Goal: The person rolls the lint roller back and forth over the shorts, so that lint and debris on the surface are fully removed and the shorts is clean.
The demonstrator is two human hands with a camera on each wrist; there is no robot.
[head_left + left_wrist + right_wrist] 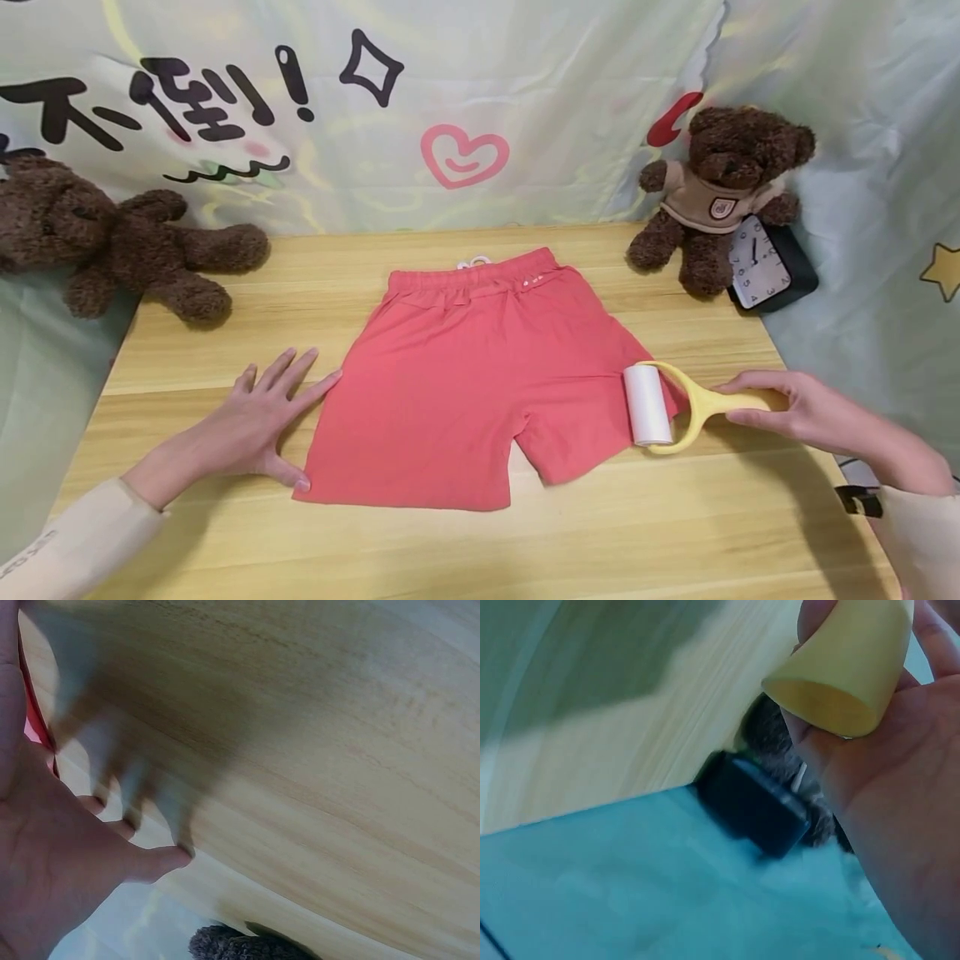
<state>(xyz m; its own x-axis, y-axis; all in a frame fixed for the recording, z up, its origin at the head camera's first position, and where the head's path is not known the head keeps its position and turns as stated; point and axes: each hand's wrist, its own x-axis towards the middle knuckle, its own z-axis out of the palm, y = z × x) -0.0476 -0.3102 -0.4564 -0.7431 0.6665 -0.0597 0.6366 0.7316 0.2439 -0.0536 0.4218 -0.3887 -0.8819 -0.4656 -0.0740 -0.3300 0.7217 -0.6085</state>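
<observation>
A pair of red shorts (442, 383) lies spread on the wooden table, with its waistband toward the back wall. At its left edge my left hand (251, 425) rests with fingers spread, the thumb and index fingertip touching the fabric. My right hand (798, 408) grips the yellow handle of a lint roller (648, 405). The white roll lies against the right leg of the shorts, near its outer edge. In the right wrist view the hollow end of the handle (832, 705) shows between fingers and palm. The left wrist view shows the left hand (67, 855) with only a sliver of red cloth.
A brown teddy bear (142, 237) lies at the back left of the table (420, 558). Another teddy bear (720, 200) in a beige shirt sits at the back right, leaning by a black clock (768, 267). Printed cloth (562, 125) hangs behind.
</observation>
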